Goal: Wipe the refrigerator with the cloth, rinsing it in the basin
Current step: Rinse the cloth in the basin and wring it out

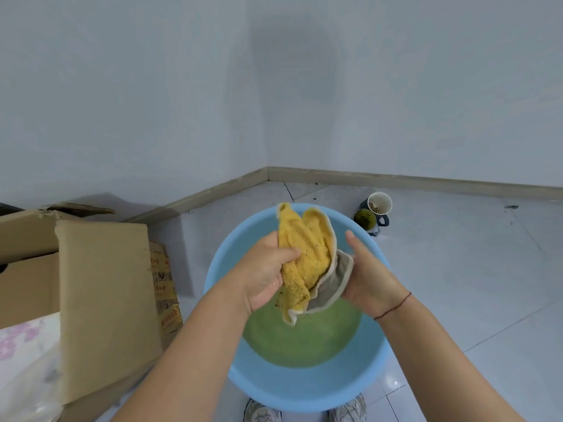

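The person stands over a blue basin (304,391) on the tiled floor (457,269), both bare arms reaching out above it. The left hand (268,269) has a firm grip on the yellow cloth (307,257): the fingers are curled round the bunched middle and the thumb is pressed across the front. The right hand (368,275) has no closed grip; its fingers are nearly straight and point away from the person, and the cloth's grey underside lies against its palm. The cloth is held up in the air above the basin, with two yellow corners standing up and one end hanging down towards the greenish water (304,339), which fills the bottom of the basin. A thin red string (393,306) circles the right wrist. An open cardboard box (100,300) sits just left of the basin. Beyond the basin, near the wall, a paper cup (379,203) stands beside a round green thing (364,219). The toes of two shoes (262,411) show at the basin's near edge.
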`<state>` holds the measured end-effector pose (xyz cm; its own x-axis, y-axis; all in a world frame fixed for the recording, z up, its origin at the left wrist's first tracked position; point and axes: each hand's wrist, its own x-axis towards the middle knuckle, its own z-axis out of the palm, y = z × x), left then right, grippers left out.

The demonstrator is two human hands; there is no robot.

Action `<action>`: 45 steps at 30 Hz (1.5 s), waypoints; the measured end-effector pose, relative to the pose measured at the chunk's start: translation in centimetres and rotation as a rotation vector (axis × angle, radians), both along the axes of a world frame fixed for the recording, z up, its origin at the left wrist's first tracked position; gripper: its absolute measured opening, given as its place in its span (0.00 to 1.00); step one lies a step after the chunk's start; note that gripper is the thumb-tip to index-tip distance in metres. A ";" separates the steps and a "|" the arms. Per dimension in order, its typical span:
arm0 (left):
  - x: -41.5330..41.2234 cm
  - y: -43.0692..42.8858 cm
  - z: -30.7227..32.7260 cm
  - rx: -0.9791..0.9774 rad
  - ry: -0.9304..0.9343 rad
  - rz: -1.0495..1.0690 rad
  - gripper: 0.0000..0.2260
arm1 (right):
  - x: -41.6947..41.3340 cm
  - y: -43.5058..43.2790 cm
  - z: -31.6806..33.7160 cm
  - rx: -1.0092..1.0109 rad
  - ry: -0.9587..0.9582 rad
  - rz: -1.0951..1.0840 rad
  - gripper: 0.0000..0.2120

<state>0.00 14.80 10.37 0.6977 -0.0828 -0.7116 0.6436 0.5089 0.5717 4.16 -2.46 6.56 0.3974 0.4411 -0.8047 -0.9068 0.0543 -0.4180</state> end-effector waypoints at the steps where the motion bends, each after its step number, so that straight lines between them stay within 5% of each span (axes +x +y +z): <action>1: 0.0 -0.1 0.0 -0.008 -0.010 0.003 0.15 | -0.4 0.0 -0.2 -0.009 -0.033 0.097 0.28; 5: -0.3 0.4 0.4 -0.011 -0.018 -0.049 0.13 | -0.7 0.0 -0.6 -0.025 -0.118 0.014 0.26; 9: -0.4 2.1 -0.3 0.246 0.071 -0.120 0.14 | -0.3 -1.0 0.0 -0.080 -0.276 -0.010 0.09; 12: -0.6 2.9 -0.7 0.239 0.074 -0.108 0.13 | -0.1 -1.4 0.4 -0.103 -0.293 0.127 0.13; 15: -1.1 3.6 -0.6 0.024 -0.011 -0.097 0.14 | 0.5 -1.8 1.1 -0.049 -0.255 0.184 0.22; 19: -1.6 4.2 -0.7 -0.054 -0.013 -0.165 0.16 | 1.5 -2.7 1.6 -0.015 -0.344 0.197 0.22; 25: -1.2 3.1 0.1 0.237 -0.180 -0.083 0.23 | 1.8 -2.8 1.8 0.026 -0.547 0.063 0.06; 28: -0.9 2.8 0.3 0.515 -0.388 -0.146 0.28 | 2.4 -2.9 1.7 -0.032 -0.690 0.047 0.14; 30: -0.9 2.7 -0.5 0.736 -0.475 -0.227 0.27 | 2.5 -2.8 1.8 -0.094 -0.776 0.095 0.03; 34: -1.5 3.1 -0.6 1.115 -0.595 -0.299 0.22 | 2.6 -2.6 3.1 -0.255 -1.033 0.260 0.31; 36: -1.1 2.7 0.1 1.003 -0.532 -0.147 0.21 | 2.9 -2.9 3.2 -0.267 -1.047 0.198 0.30; 38: -0.5 2.2 0.8 0.658 -0.405 -0.002 0.14 | 2.8 -3.0 3.8 -0.231 -1.006 0.097 0.25; 40: -0.1 1.8 1.1 0.432 -0.339 -0.060 0.10 | 2.7 -3.4 4.0 -0.149 -0.944 0.047 0.29; 45: 0.4 1.6 1.0 0.500 -0.368 -0.330 0.08 | 2.6 -4.7 3.9 -0.429 -1.118 0.343 0.19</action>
